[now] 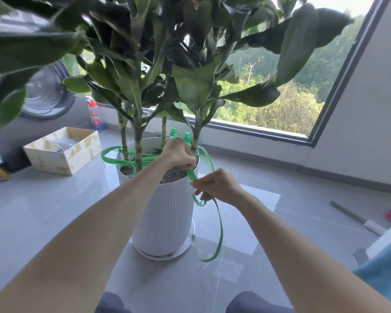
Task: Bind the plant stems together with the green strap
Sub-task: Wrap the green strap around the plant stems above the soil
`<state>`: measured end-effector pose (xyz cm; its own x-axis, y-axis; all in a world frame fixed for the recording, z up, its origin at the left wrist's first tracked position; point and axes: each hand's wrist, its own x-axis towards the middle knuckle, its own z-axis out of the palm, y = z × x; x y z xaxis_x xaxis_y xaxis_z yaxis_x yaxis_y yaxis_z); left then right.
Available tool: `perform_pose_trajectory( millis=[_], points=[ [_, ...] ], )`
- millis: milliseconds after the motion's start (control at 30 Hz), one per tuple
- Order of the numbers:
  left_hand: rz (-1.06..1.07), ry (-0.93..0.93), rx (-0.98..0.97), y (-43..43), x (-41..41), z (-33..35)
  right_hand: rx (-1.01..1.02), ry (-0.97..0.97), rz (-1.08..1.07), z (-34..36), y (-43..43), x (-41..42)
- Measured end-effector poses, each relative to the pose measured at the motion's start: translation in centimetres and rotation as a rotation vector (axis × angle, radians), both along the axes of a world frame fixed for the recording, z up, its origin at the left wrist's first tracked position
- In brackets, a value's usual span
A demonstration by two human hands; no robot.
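Observation:
A tall leafy plant with several green stems (138, 141) stands in a white ribbed pot (165, 218) on the floor. The green strap (113, 162) runs in loose loops around the stems just above the soil, wrapped tight on the middle stem. My left hand (178, 153) pinches the strap over the pot's right rim, next to the rightmost stem. Just below it, my right hand (217, 185) grips the same strap beside the pot. From there a long loose end (219, 231) hangs down in a loop to the floor.
A cardboard box (63, 151) sits on the grey tiles at the left, with a washing machine (48, 91) and a spray bottle (94, 116) behind it. Two green caps stand behind the pot. A large window fills the back. A rod (357, 219) lies at the right.

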<state>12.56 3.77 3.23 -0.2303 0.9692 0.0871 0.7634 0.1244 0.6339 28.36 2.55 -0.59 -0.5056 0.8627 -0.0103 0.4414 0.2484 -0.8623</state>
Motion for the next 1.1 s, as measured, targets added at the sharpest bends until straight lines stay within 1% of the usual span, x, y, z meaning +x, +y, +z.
perform_pose_trajectory(
  millis=[167, 233, 300, 367, 400, 467, 567, 633, 700, 767, 933, 1100],
  points=[
    [0.01, -0.025, -0.012, -0.2, -0.4, 0.1, -0.049, -0.054, 0.013, -0.9, 0.2, 0.2],
    [0.016, 0.009, -0.005, -0.4, -0.4, 0.3, -0.081, -0.137, 0.059, -0.5, 0.1, 0.3],
    [0.03, 0.046, 0.006, -0.5, -0.5, 0.4, -0.135, -0.268, 0.101, 0.1, 0.0, 0.5],
    [0.046, 0.083, 0.003, -0.8, -0.7, 0.4, -0.169, -0.357, 0.089, 0.8, 0.0, 0.3],
    [0.05, 0.1, 0.001, -1.0, -0.8, 0.4, -0.151, -0.366, 0.048, 1.0, 0.2, 0.1],
    [0.052, 0.131, 0.008, -1.3, -0.9, 0.4, -0.068, -0.313, -0.093, 1.4, 0.6, -0.4],
    [0.052, 0.154, 0.011, -1.7, -1.1, 0.4, 0.077, -0.161, -0.312, 2.4, 1.2, -1.1],
    [0.052, 0.149, 0.006, -1.9, -1.3, 0.4, 0.136, -0.074, -0.382, 3.3, 1.3, -1.4],
    [0.051, 0.149, 0.006, -1.9, -1.3, 0.2, 0.15, -0.014, -0.357, 4.1, 1.3, -1.8],
    [0.052, 0.159, 0.013, -2.0, -1.5, 0.2, 0.136, 0.003, -0.295, 4.6, 1.7, -2.1],
    [0.035, 0.192, 0.032, -2.2, -1.8, 0.0, 0.037, 0.024, -0.172, 3.9, 2.9, -3.6],
    [0.024, 0.217, 0.05, -2.4, -1.9, 0.0, 0.012, 0.11, -0.237, 3.3, 3.4, -4.7]
  ],
)
